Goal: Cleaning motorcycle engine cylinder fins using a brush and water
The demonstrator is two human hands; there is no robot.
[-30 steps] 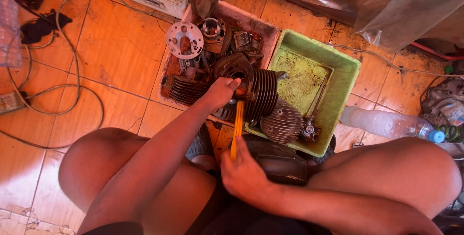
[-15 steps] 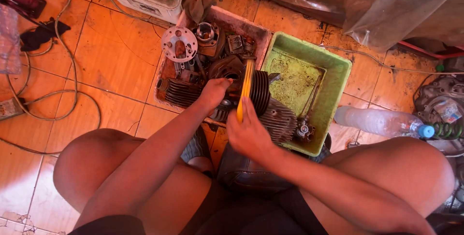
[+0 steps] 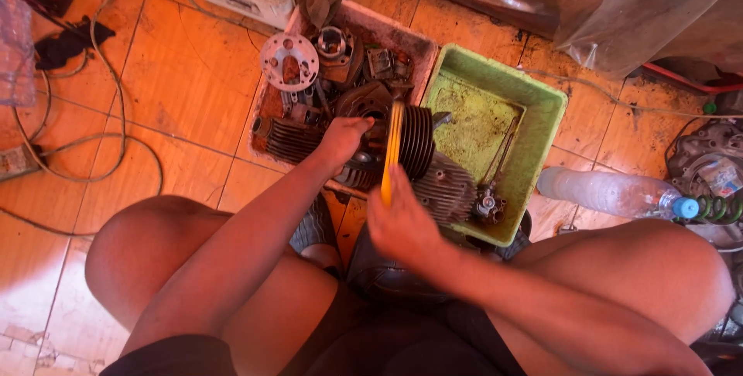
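**Yellow tool tilts upright over the finned cylinder**

Since half a second ago, the right hand (image 3: 402,225) has drawn back toward the body and the yellow flat tool (image 3: 392,152) now stands nearly straight toward 12 o'clock, its far end over the finned engine cylinder (image 3: 406,144); a second ago the tool lay lower, between the knees.

Head view: the right hand's fingers are wrapped closed around the near end of the yellow tool. The left hand (image 3: 344,138) is curled over the left side of the finned cylinder, fingers bent on the metal; whether it grips or only steadies, I cannot tell. The cylinder lies on its side at the near edge of a rusty rectangular parts tray (image 3: 364,20), touching a second finned cylinder (image 3: 445,190) at its 5 o'clock. At 11 o'clock in the tray sits a round pale flange plate (image 3: 289,61) with holes, among dark greasy castings. At 3 o'clock stands a green plastic tub (image 3: 542,167), stained inside, a small carburettor (image 3: 487,206) in its near corner. Farther toward 3 o'clock a clear plastic bottle (image 3: 611,192) with a blue cap lies on the orange floor tiles (image 3: 178,74). Cables (image 3: 101,152) loop at 9 o'clock. Bare knees frame the bottom, hiding the floor beneath.
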